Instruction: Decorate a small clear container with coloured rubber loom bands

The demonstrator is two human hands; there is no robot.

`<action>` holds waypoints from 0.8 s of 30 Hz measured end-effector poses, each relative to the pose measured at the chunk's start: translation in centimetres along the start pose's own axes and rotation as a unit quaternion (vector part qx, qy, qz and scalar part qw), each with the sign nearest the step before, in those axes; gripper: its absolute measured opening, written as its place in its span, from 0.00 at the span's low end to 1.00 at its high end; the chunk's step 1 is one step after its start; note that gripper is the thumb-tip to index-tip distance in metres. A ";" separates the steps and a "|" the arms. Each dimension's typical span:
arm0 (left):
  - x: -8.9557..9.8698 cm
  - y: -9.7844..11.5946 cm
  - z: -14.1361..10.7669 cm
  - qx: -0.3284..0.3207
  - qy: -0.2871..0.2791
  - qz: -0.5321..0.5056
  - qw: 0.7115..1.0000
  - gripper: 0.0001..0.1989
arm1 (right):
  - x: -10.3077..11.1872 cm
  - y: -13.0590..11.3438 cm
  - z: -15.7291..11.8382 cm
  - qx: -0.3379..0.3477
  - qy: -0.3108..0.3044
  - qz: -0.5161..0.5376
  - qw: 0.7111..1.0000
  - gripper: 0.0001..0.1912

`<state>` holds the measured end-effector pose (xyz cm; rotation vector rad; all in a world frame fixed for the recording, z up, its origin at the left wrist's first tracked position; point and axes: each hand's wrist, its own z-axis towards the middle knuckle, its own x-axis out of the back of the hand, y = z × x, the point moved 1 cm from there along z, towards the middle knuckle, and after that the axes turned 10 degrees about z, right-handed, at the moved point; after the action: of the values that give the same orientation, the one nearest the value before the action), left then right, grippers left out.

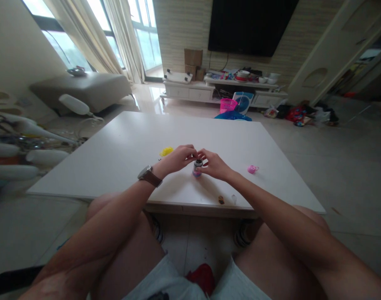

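Note:
A small bottle (197, 170) with a dark top and a pinkish-blue lower part stands upright on the white table (140, 133). My left hand (179, 158), with a watch (149, 176) on its wrist, has its fingers pinched together over the bottle's top. Something small and dark shows at those fingertips, too blurred to name. My right hand (216, 165) curls about the bottle's right side, its thumb low against it and its fingertips close to the left hand's. The fingers partly hide the bottle's top.
Beyond my left hand lies a yellow crinkled thing (166, 151). A small pink item (252, 169) rests to the right. Near the front edge are a small brown and black piece (221, 200) and a clear piece (234, 199). A pink basket (228, 105) stands past the table.

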<state>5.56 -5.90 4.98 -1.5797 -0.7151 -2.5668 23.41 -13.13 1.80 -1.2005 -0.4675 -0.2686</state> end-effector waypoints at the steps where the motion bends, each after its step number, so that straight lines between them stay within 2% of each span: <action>1: -0.1 0.0 0.0 0.000 0.004 -0.004 1.000 0.07 | 0.0 0.0 0.0 0.001 -0.001 0.003 1.000 0.20; 10: -0.6 0.5 0.1 0.004 0.037 -0.021 0.999 0.03 | 0.0 0.0 0.0 0.010 -0.002 0.004 1.000 0.16; 13: -0.2 0.7 0.2 0.011 0.042 -0.033 0.999 0.06 | 0.0 0.1 0.0 0.003 0.002 -0.004 1.000 0.18; 15: 0.5 0.2 0.2 0.041 0.063 -0.047 0.996 0.09 | 0.1 0.3 0.0 -0.001 0.009 -0.017 1.000 0.21; 17: 1.5 -1.3 0.1 0.097 0.094 -0.047 0.990 0.13 | 0.1 0.6 0.1 -0.003 0.013 -0.029 0.999 0.23; 20: 3.0 -5.4 -0.8 0.212 0.104 0.005 0.972 0.15 | 0.1 0.8 0.1 -0.005 0.012 -0.035 0.999 0.24; 22: 3.6 -8.6 -2.1 0.290 0.031 0.057 0.955 0.13 | 0.1 0.9 0.1 -0.007 0.011 -0.038 0.999 0.24; 24: 3.7 -11.2 -3.6 0.357 -0.078 0.112 0.924 0.10 | 0.2 0.9 0.1 -0.007 0.011 -0.040 0.999 0.24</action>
<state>-2.19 3.34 2.76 -1.4869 -1.2185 -1.7215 23.96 -12.70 1.16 -1.1928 -0.4957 -0.3550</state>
